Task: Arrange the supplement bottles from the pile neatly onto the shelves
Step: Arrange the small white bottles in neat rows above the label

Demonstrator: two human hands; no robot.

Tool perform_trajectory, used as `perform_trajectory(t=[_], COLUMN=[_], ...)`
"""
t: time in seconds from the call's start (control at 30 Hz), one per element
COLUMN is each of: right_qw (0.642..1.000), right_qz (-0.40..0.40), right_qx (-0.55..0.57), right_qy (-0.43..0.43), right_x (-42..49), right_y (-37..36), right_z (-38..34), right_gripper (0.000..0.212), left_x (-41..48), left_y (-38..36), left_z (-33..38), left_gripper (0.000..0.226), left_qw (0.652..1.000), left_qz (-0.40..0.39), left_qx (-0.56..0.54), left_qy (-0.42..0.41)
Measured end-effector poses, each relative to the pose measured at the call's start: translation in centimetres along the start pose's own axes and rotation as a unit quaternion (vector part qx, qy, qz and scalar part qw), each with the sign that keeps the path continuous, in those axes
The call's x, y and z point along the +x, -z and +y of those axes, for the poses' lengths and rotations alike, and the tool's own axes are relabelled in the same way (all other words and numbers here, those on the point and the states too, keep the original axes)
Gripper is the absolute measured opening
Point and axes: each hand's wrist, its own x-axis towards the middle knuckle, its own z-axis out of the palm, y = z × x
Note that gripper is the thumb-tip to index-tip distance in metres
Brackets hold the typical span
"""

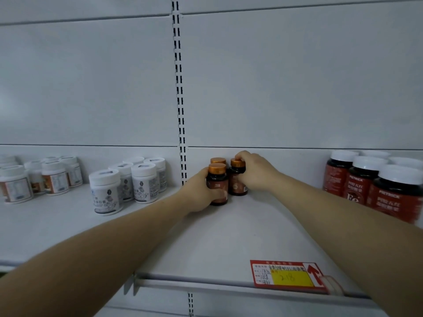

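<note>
Three small dark bottles with copper caps stand close together at the back of the white shelf, beside the slotted upright. My left hand wraps around the front bottle, which rests on the shelf. My right hand grips the right bottle from its right side, fingers over the cap. The third bottle stands behind the front one, only its cap showing.
White-capped bottles with grey labels stand left of the upright, with orange-labelled ones farther left. Large red-labelled bottles crowd the right end. A red and yellow price tag sits on the shelf's front rail.
</note>
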Motion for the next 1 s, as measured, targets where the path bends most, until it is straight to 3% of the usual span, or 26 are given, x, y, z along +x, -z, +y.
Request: perform_trajectory(t=[0.13,0.3,0.6,0.8,1.0], right_qw=[1.000,0.999,0.997,0.994,0.993], right_qz=[-0.017,0.005,-0.015,-0.036,-0.110], right_qx=[-0.011,-0.033,-0.018,-0.032,-0.030], right_qy=[-0.005,-0.003,0.069,0.093,0.024], right_x=[-0.2,0.3,1.1,0.7,0.8], right_y=[0.2,2.6,2.4,-0.8,-5.0], right_z=[0.1,-1.1,-7.6,-12.9,-16.6], right_gripper=[0.045,0.061,0.063,0.067,0.091], left_x=[0.2,-0.1,-5.6,-7.6,-7.4], left_y=[0.4,2.6,10.8,16.5,19.2], left_z=[0.1,0.9,2.4,-3.0,-8.5], left_gripper=[0.065,0.090,0.070,0.079,0.096], left_qw=[0.999,0.994,0.963,0.974,0.994], left_qz=[-0.033,-0.044,0.062,0.082,0.001], left_qx=[0.015,0.071,0.261,0.205,0.047], left_qy=[0.027,0.067,0.009,0.057,0.098])
